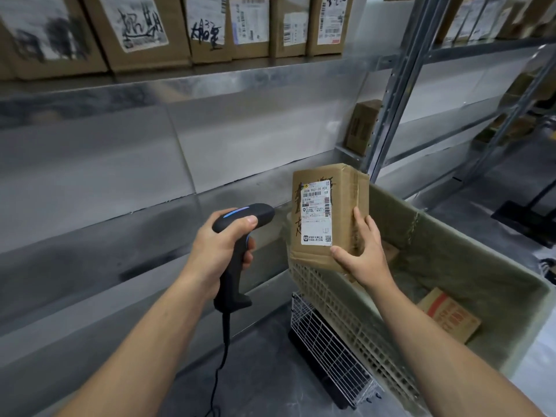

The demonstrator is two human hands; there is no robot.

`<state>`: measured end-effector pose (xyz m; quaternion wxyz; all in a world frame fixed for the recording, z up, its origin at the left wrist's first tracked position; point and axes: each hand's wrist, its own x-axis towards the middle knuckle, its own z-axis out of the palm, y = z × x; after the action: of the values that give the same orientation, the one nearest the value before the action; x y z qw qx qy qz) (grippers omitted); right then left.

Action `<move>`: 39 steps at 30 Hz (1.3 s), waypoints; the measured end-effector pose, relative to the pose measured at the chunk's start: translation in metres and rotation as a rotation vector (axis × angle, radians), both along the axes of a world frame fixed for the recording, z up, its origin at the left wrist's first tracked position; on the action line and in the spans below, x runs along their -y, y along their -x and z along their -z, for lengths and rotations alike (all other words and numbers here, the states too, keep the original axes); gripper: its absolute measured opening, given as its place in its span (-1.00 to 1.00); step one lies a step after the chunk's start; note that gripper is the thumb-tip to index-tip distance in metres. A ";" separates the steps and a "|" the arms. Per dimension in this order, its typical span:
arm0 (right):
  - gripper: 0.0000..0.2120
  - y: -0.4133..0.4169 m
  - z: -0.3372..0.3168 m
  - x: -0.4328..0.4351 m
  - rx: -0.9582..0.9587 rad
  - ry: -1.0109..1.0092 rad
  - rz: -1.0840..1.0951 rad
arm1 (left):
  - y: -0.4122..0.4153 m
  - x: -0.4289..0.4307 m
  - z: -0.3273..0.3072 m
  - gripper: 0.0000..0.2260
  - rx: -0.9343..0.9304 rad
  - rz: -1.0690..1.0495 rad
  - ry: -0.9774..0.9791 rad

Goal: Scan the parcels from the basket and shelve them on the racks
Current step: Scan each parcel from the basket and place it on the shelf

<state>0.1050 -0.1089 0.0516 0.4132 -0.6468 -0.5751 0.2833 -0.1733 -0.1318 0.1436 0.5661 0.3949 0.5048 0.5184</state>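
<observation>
left hand (222,251) gripping scanner (237,233) — right hand (361,251) holding parcel (328,215)

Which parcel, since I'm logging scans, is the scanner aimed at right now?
The upright cardboard parcel gripped by the right hand; the scanner in the left hand points at it. The red-printed parcel lies in the basket; the others stand on the rack shelves.

The scanner (233,281) is matt black plastic with a glossy blue strip (237,210). The parcel (346,188) is creased brown cardboard, bound in shiny clear tape (356,203), with a smooth white paper label (316,218). The basket (340,311) has a pale plastic lattice wall and a dull greenish lining (466,260). The shelf (105,182) is grey sheet metal with a soft sheen. The far boxes (177,40) are brown cardboard too.
</observation>
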 end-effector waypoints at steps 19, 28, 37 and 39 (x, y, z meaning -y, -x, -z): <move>0.01 0.260 -0.013 -0.006 -0.074 -0.044 -0.392 | 0.221 0.084 0.005 -0.52 -0.172 -0.385 -0.145; -0.07 0.419 -0.005 0.011 -0.166 -0.083 -0.570 | 0.353 0.151 0.029 -0.41 -0.313 -0.575 -0.225; -0.10 0.530 0.006 0.035 -0.208 -0.074 -0.720 | 0.431 0.206 0.059 -0.33 -0.393 -0.769 -0.284; -0.09 0.548 0.009 0.035 -0.199 -0.067 -0.755 | 0.441 0.210 0.063 -0.35 -0.387 -0.788 -0.275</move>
<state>-0.4430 -0.1444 0.0424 0.3546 -0.3452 -0.7387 0.4577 -0.6148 -0.3418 0.0807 0.1632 0.3338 0.6396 0.6730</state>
